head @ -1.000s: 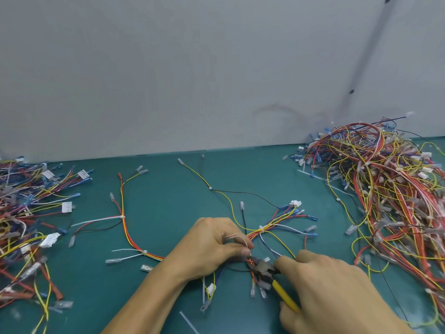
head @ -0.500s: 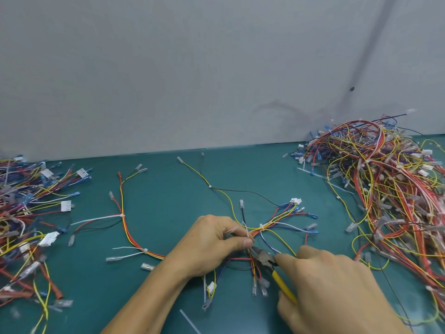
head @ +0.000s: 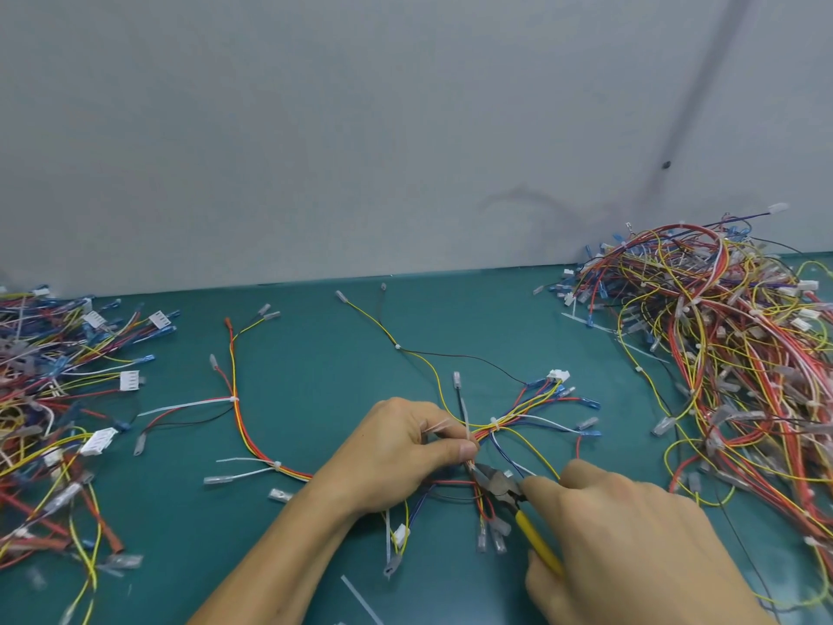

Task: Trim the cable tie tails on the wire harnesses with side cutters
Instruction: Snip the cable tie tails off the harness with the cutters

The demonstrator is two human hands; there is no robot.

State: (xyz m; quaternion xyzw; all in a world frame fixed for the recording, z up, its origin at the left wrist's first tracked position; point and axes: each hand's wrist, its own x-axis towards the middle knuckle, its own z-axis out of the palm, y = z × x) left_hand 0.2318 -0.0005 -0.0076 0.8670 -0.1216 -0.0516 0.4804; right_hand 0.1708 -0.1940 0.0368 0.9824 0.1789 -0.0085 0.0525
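My L hand (head: 396,453) pinches the multicolour wire harness (head: 518,417) btwn thumb & fingers. A thin translucent cable tie tail (head: 464,419) sticks up past the thumb. R hand (head: 631,548) grips the yellow-handled steel side cutters (head: 498,482), nose at the wires just under my L thumb. Harness fans out on the green table (head: 315,354), big tangled wire pile (head: 743,376) to the R. Vs 1 s ago, hands & cutters sit slightly further from me.
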